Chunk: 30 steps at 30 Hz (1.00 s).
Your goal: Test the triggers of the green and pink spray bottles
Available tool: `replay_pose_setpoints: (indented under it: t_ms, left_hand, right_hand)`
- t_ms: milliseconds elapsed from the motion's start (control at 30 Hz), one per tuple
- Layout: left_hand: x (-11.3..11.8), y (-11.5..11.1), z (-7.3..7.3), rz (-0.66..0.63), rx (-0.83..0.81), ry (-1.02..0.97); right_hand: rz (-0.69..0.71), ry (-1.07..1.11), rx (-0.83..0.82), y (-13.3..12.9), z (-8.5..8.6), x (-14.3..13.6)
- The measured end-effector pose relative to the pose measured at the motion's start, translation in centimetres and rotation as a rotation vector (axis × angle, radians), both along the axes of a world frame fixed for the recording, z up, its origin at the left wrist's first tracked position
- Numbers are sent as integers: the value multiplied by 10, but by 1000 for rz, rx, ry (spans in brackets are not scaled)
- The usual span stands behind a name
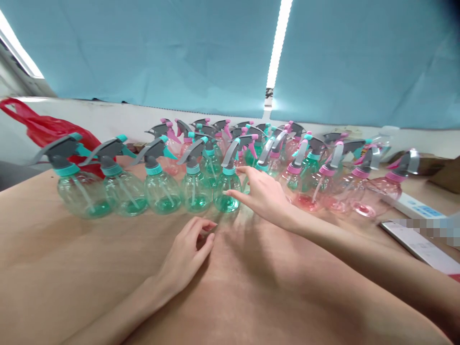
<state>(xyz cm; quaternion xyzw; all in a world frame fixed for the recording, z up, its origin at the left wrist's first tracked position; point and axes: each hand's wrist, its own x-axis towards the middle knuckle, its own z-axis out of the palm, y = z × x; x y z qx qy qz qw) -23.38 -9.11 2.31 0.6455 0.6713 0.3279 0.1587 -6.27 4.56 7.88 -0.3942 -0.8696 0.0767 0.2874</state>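
Observation:
Spray bottles with round clear bodies stand upright in a front row across the table. The left ones are green with turquoise collars and grey heads; the right ones are pink with pink collars. My right hand reaches to a green spray bottle near the middle, thumb across its right side and index finger by its collar. Thumb and finger are apart; whether they touch the bottle I cannot tell. In front of the row, my left hand is low over the table, loosely curled, thumb apart from the fingers, holding nothing.
Several more spray bottles crowd behind the front row. A red plastic bag lies at the back left of the wooden table. On the right are a phone and a white-and-blue box. Blue cloth hangs behind.

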Motion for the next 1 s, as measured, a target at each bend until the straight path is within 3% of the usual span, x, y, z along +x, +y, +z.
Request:
replay_pose_setpoints:
  t_ms: [167, 333, 567, 1000]
  left_hand:
    - [9, 2, 2, -53, 7, 39]
    - [23, 14, 13, -80, 39, 7]
    - [46, 32, 35, -69, 63, -79]
    - [62, 32, 32, -120, 24, -98]
  right_hand:
    - [-22, 101, 33, -5, -1, 43]
    - [-128, 183, 23, 14, 1, 66]
    - [-108, 193, -52, 33, -5, 50]
    - [-148, 167, -152, 47, -12, 31]
